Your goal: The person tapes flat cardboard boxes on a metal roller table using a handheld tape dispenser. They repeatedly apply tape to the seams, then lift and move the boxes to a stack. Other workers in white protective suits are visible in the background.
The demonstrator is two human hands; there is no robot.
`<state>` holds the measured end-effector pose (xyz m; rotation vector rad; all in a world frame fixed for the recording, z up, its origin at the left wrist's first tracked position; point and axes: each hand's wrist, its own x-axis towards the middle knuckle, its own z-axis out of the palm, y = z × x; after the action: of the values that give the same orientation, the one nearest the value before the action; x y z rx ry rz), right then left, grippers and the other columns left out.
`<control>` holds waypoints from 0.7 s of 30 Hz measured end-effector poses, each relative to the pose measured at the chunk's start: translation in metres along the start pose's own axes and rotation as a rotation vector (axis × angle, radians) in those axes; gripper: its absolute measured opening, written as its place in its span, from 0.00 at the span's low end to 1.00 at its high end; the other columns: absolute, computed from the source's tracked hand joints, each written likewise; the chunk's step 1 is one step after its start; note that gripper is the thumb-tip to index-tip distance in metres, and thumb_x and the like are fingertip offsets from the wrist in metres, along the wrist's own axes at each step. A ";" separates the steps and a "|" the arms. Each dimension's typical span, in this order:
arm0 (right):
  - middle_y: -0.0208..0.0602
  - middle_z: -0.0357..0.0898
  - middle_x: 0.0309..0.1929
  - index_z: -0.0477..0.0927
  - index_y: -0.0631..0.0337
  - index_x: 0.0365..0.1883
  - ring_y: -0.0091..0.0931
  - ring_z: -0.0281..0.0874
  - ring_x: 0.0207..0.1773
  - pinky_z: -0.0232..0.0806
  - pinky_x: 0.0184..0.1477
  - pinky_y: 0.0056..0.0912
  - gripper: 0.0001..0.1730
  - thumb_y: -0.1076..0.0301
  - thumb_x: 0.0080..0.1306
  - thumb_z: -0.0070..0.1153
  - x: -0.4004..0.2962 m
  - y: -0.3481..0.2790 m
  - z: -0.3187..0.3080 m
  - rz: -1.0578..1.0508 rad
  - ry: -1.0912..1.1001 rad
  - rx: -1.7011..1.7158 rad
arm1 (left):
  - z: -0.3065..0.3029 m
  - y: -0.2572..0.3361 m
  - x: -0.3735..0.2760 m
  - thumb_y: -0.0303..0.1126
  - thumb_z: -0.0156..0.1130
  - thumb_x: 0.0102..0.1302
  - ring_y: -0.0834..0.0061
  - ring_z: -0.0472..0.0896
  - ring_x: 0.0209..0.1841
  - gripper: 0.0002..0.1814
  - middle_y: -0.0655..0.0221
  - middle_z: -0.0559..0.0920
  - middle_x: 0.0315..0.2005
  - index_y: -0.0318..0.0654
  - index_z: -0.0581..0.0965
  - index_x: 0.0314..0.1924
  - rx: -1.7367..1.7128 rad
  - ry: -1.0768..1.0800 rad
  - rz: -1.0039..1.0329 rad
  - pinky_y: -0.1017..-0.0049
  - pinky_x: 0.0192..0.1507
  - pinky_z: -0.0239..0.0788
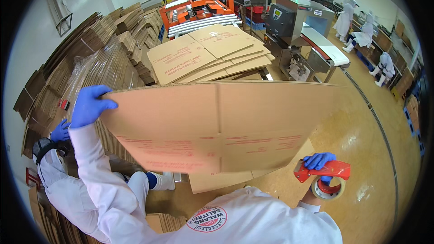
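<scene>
My left hand (91, 105), in a blue glove, grips the upper left corner of a flat folded cardboard carton (176, 115), which stands upright in front of me with blurred red print along its lower part. Out to the right, my right hand (319, 162), also blue-gloved, is closed on a red tape dispenser (334, 170) with a roll of tape (328, 189) in it. Beneath the held carton, part of another flat carton (220, 180) shows. Past its top edge lies a loose pile of flat printed cartons (183, 56).
Tall stacks of flat cartons (105, 64), partly under plastic film, line the left. A co-worker (67, 189) crouches close at my left. Ahead are an orange carton-sealing machine (200, 8), rollers (205, 25) and a conveyor belt (325, 45). Several people work far right.
</scene>
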<state>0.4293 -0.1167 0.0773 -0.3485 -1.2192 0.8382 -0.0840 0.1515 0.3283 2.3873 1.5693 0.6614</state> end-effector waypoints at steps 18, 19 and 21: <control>0.36 0.78 0.28 0.79 0.63 0.26 0.26 0.78 0.35 0.70 0.42 0.25 0.12 0.69 0.48 0.70 0.038 0.093 0.055 0.557 0.097 -0.283 | 0.357 0.016 -0.159 0.64 0.76 0.18 0.38 0.31 0.70 0.80 0.52 0.36 0.71 0.47 0.42 0.71 0.527 -0.766 0.202 0.28 0.57 0.31; 0.37 0.78 0.31 0.79 0.63 0.29 0.26 0.78 0.36 0.70 0.44 0.25 0.09 0.74 0.51 0.66 0.043 0.106 0.052 0.546 0.029 -0.447 | 0.361 0.017 -0.154 0.64 0.76 0.18 0.39 0.32 0.70 0.80 0.53 0.36 0.71 0.47 0.42 0.71 0.522 -0.719 0.207 0.28 0.57 0.31; 0.37 0.78 0.35 0.78 0.63 0.34 0.26 0.77 0.40 0.70 0.47 0.27 0.11 0.79 0.52 0.63 0.062 0.141 0.053 0.513 0.102 -0.108 | 0.364 0.022 -0.141 0.64 0.75 0.19 0.39 0.32 0.70 0.79 0.53 0.37 0.71 0.47 0.43 0.71 0.452 -0.703 0.221 0.28 0.57 0.30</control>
<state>0.3337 0.0112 0.0461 -0.8047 -1.0952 1.1777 0.0600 0.0394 -0.0178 2.6749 1.2300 -0.5331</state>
